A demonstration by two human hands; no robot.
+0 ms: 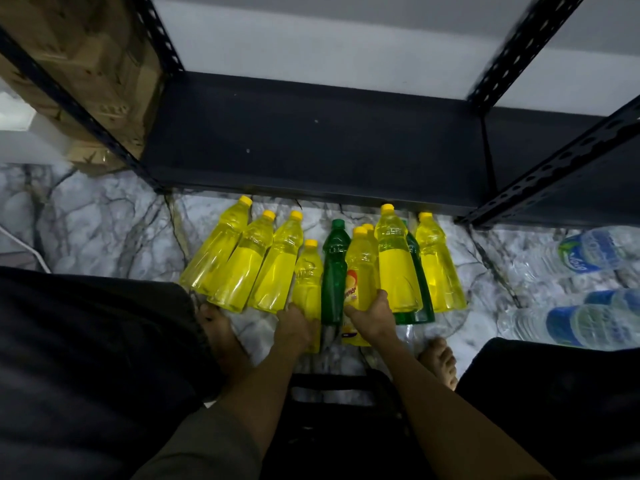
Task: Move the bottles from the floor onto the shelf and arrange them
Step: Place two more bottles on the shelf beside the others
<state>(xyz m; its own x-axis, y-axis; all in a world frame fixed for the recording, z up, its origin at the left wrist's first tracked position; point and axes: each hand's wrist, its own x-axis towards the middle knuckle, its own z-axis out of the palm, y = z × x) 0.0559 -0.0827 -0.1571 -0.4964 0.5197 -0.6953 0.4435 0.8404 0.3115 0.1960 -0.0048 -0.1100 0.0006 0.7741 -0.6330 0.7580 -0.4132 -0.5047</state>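
Note:
Several yellow bottles (239,268) and two green bottles (334,271) stand on the marble floor (104,223) in front of a dark metal shelf (311,140), whose bottom board holds nothing. My left hand (294,327) grips the lower part of a small yellow bottle (307,275). My right hand (370,315) grips a yellow bottle with a red and orange label (360,268). A taller yellow bottle (396,261) stands just right of that hand, with the second green bottle (417,289) behind it.
Clear water bottles with blue labels (595,254) lie on the floor at the right. Cardboard boxes (86,64) stand left of the shelf. My bare feet (440,362) and dark trousers fill the near foreground. Perforated shelf posts (554,174) rise at both sides.

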